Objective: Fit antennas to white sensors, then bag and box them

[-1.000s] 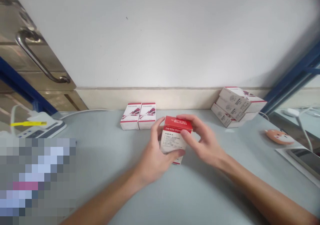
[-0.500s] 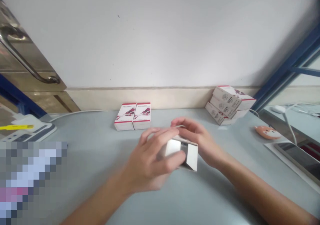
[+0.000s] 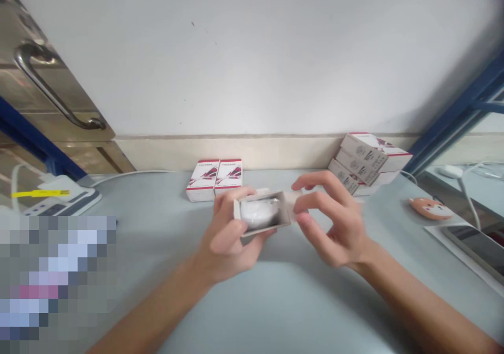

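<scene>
Tray: thin card tray [image 3: 263, 229] up off the tabletop, open-topped, light and easily crushed, so best taken by its long edges.
Contents: white rounded device [image 3: 258, 212], smooth and likely slippery, lying inside.
Left: left hand [image 3: 225, 227] cradling the tray from below, fingers wrapped around its edge.
Right: right hand [image 3: 333, 218] open, fingers half-curled just beside the tray's end, holding nothing.
Around: two red-and-white boxes [image 3: 213, 180] and stacked boxes [image 3: 364, 157] on a grey tabletop [image 3: 275, 301].

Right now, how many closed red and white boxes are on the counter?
5: a pair by the wall, and a stack of three to their right; more may hide behind it.
</scene>
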Motion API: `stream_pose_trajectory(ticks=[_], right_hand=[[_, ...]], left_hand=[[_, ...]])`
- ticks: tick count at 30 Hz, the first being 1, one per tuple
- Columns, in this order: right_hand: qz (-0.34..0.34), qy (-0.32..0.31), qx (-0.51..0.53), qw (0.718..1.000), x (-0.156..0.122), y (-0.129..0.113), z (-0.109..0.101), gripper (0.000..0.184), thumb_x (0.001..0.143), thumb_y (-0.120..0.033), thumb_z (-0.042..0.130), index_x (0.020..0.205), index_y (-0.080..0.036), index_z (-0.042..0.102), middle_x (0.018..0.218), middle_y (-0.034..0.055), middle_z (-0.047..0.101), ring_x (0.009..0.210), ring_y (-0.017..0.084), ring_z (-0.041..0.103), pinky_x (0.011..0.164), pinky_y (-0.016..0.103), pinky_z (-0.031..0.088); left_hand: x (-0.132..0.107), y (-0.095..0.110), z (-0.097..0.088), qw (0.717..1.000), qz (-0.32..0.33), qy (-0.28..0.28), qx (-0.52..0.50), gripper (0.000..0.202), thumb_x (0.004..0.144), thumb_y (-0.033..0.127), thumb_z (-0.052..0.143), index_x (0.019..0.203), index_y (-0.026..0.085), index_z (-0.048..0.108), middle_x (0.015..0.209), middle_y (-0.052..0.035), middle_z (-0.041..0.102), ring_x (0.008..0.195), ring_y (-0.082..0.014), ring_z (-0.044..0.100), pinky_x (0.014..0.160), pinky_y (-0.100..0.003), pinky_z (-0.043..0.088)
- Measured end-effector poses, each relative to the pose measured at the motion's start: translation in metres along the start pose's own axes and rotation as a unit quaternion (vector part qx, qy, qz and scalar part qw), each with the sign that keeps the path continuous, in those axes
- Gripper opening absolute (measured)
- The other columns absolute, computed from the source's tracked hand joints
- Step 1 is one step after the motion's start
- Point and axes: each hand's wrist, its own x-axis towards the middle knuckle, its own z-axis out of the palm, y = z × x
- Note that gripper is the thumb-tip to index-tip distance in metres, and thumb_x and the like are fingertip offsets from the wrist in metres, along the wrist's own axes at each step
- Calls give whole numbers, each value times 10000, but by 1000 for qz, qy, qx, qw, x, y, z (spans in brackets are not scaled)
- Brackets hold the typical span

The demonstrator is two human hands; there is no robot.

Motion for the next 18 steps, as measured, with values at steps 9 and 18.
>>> stream_pose_trajectory(ticks=[9, 18], right_hand=[[0, -32, -134, 990, -4, 11, 9, 87, 982, -290, 712, 1062, -271, 686, 1053, 73, 696, 878, 223, 632, 771, 392, 524], [36, -98, -127, 986, -5, 22, 7, 95, 1007, -335, 702, 1044, -266, 755, 1042, 74, 687, 905, 217, 632, 731, 354, 512]], left_hand=[[16, 18, -8, 1000, -12, 25, 12, 733, 839, 120, 588, 1517, 315, 388, 1377, -96, 659, 1240, -305, 653, 1092, -481, 507], [15, 7, -14, 995, 93, -35, 13, 419, 851, 29, 693, 1137, 326, 619, 1571, -94, 508, 1305, -307, 624, 961, -472, 587]])
